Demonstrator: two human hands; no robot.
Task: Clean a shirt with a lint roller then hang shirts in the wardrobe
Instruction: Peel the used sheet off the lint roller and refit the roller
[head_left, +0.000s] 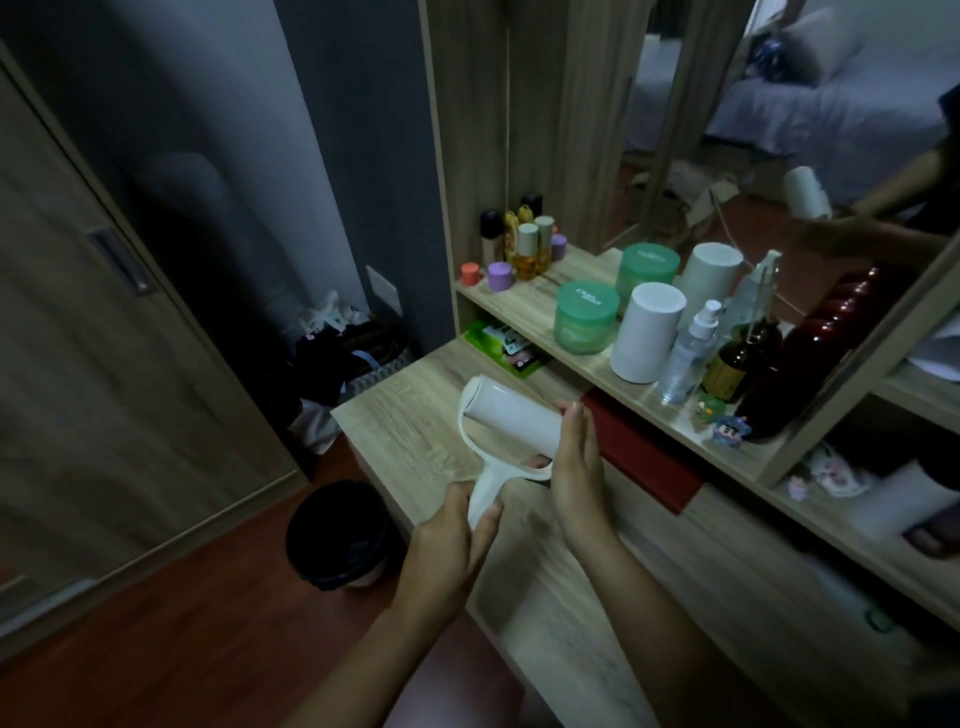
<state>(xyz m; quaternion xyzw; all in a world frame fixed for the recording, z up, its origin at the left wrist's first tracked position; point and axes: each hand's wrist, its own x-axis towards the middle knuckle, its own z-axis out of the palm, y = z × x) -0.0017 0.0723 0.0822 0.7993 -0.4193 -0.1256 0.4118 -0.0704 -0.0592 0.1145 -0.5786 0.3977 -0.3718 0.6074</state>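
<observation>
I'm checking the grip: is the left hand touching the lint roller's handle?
Touching. Head view: the left hand is curled round the white handle of the lint roller.

Colours as you see them:
- Your lint roller (511, 421): white roll, cream-white handle.
- Desk top (410, 447) under it: pale wood grain.
- At 3 o'clock of the roller: flat red panel (641, 454).
- At 1 o'clock, on the shelf: mint-green jar (586, 319) with white lettering, plain white cylinder (647, 335), clear spray bottle (688, 356), amber bottle (740, 361) with a gold label, glossy dark red bottle (826, 343).
- At 12 o'clock: lilac pot (500, 275), coral pot (470, 273).
- At 7 o'clock: black bin (337, 535) on red-brown floor (156, 649).
- At 10 o'clock: grey wall (337, 130).
- At 9 o'clock: grey-brown grained door (104, 364).
</observation>
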